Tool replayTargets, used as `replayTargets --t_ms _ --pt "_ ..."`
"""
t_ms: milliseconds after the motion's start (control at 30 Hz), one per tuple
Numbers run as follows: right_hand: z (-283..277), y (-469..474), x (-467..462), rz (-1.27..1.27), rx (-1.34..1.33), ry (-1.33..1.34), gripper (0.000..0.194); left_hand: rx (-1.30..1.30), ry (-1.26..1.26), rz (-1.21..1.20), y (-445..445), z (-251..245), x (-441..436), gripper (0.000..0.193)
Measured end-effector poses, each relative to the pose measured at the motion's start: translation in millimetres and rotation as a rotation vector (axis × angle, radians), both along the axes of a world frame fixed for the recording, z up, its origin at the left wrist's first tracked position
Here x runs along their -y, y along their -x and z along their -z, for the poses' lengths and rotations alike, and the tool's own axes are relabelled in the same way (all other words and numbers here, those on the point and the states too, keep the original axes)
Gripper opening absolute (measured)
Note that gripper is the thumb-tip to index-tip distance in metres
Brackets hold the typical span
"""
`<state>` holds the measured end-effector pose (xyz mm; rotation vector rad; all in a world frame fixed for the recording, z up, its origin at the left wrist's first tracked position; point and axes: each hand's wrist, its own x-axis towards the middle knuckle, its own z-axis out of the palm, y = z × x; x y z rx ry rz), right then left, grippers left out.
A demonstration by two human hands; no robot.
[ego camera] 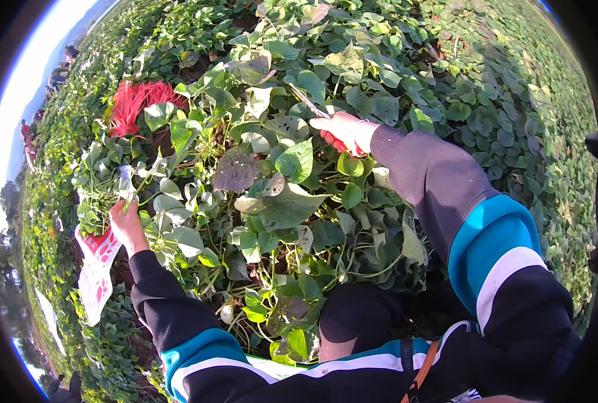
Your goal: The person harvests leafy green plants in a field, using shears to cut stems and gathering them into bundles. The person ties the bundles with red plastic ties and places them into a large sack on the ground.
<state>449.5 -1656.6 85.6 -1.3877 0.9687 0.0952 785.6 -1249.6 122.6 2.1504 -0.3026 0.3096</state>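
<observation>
At the left, my left hand (128, 224) pinches the edge of a white plastic bag (96, 289) with red marks. Cut leafy green stems (93, 194) fill the bag's mouth beside my fingers. My right hand (340, 132) reaches over the vines with its fingers closed on a thin, light-coloured tool (306, 102); its kind cannot be told. Red beads or something red shows under that palm. Heart-shaped leaves on trailing vines (294, 204) spread between my hands, some of them brown and full of holes.
A bundle of red plastic strings (140, 106) lies on the vines beyond my left hand. Several people (29, 141) are far off at the left edge. My knee (354, 317) is among the leaves below. A white strip (50, 320) lies at the lower left.
</observation>
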Motion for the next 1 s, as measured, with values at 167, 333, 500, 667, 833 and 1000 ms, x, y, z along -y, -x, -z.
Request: replayTargets --t_ms 167,333,500,667,833,1000 --pt "25.4 40.7 -3.1 -0.266 -0.114 0.455 0.05 -0.137 0.455 -0.335 -21.1 42.4 -129.9 0.025" --pt "28.2 77.6 -46.4 -0.576 -0.24 0.696 0.052 -0.231 0.296 -0.043 -2.3 41.4 -92.7 0.014" --pt "18.2 117.6 -81.1 -0.758 -0.057 0.96 0.04 -0.492 0.309 0.219 49.0 60.4 31.0 0.012" --pt "29.0 141.4 -92.4 -0.727 -0.053 1.049 0.035 -0.495 0.528 0.301 67.8 109.6 121.5 0.014" --pt "48.7 152.8 -98.2 -0.656 -0.031 1.093 0.037 -0.17 -0.204 0.439 66.7 180.2 181.2 0.024" --pt "61.7 158.7 -96.8 -0.626 -0.003 1.085 0.04 -0.755 0.429 0.256 64.5 207.3 204.7 0.046"
